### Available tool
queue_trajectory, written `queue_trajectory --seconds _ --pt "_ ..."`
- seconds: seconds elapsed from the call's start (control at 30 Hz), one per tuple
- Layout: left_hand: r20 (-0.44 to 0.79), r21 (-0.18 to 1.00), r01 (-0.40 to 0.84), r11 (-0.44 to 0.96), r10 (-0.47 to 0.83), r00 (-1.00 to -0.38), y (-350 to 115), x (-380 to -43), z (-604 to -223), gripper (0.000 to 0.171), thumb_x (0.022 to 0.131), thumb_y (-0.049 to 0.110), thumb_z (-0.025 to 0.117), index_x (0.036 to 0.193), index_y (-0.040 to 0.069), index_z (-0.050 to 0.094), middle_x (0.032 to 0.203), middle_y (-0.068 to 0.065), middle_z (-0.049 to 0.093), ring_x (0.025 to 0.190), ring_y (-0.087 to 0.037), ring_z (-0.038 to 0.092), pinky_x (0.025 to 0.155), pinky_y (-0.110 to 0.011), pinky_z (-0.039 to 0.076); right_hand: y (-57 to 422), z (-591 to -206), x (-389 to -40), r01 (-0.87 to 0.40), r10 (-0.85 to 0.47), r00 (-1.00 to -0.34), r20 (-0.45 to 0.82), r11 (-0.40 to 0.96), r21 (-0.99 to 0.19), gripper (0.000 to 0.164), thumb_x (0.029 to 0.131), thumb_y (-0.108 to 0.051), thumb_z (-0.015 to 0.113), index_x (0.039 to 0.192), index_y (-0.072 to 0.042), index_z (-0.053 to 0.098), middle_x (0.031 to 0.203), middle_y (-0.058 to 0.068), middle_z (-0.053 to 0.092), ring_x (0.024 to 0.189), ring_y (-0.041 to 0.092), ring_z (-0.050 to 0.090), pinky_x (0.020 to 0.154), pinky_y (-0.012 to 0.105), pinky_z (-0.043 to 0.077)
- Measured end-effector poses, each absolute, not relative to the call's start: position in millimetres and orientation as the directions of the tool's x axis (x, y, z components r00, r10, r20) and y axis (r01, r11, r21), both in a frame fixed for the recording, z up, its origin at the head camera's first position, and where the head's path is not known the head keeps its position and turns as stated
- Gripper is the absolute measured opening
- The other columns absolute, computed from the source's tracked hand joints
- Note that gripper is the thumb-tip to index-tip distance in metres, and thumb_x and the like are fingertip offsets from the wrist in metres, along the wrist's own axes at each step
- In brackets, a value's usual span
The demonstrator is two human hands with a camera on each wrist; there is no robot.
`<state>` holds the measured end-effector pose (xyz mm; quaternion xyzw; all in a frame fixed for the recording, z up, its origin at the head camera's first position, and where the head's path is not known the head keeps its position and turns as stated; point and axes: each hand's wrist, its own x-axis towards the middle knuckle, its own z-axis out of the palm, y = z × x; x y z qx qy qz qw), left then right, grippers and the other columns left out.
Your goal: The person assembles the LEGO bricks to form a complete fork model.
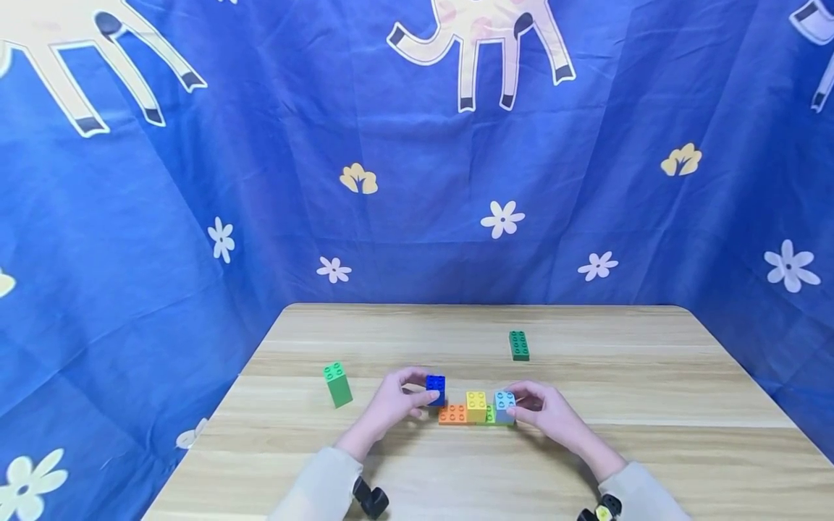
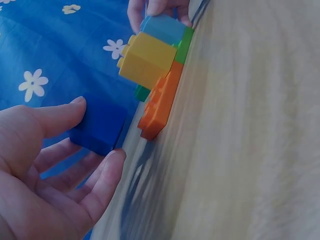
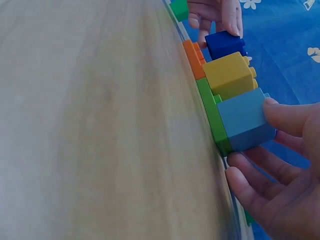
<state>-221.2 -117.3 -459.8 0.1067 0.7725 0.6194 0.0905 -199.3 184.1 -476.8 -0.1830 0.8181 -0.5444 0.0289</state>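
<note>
My left hand (image 1: 393,400) pinches a dark blue toy brick (image 1: 435,386) between thumb and fingers. In the left wrist view this dark blue brick is held just off the near end of an orange brick (image 2: 162,102), whose studs are bare at that end. A yellow brick (image 1: 476,407) stands across the join of the orange brick and a lime green brick (image 3: 212,117). On the lime green brick's right end sits a light blue brick (image 3: 247,120), gripped by my right hand (image 1: 550,414) with the thumb near its top and fingers at its outer side.
A tall green brick (image 1: 339,386) stands to the left on the wooden table (image 1: 586,477). Farther back lies a dark green brick (image 1: 518,346), studs up. A blue patterned cloth (image 1: 417,217) hangs behind and beside the table.
</note>
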Motion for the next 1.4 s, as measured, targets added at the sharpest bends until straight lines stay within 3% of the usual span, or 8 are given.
queue_trajectory --seconds 0.6,1.03,1.4 --pt "-0.041 0.972 0.038 0.234 0.325 -0.945 -107.5 -206.8 -463.9 0.039 0.074 0.014 0.077 0.107 0.002 0.059 0.103 -0.013 0.061 0.077 -0.021 0.064 0.063 -0.038 0.055 180.3 -471.8 -193.8 -0.253 -0.325 -0.935 0.138 0.345 -0.904 0.034 0.084 -0.014 0.068 0.115 -0.003 0.06 0.103 0.011 0.064 0.091 0.026 0.06 0.076 0.026 0.049" --pt "0.015 0.946 0.128 0.299 0.354 -0.935 -101.1 -208.3 -462.9 0.039 0.075 0.015 0.077 0.108 0.004 0.059 0.104 -0.012 0.061 0.077 -0.02 0.063 0.06 -0.038 0.055 175.1 -446.6 -180.0 -0.244 -0.315 -0.94 0.13 0.358 -0.901 0.033 0.085 -0.011 0.067 0.114 0.002 0.06 0.103 0.016 0.063 0.091 0.03 0.059 0.077 0.026 0.049" --pt "-0.027 0.955 0.081 0.286 0.355 -0.934 -99.7 -207.2 -456.6 0.037 0.08 0.021 0.074 0.11 0.003 0.061 0.101 -0.011 0.061 0.079 -0.024 0.063 0.058 -0.04 0.055 175.8 -448.5 -181.5 -0.235 -0.315 -0.942 0.119 0.363 -0.902 0.033 0.085 -0.011 0.067 0.115 0.001 0.059 0.104 0.016 0.063 0.092 0.029 0.059 0.077 0.026 0.049"
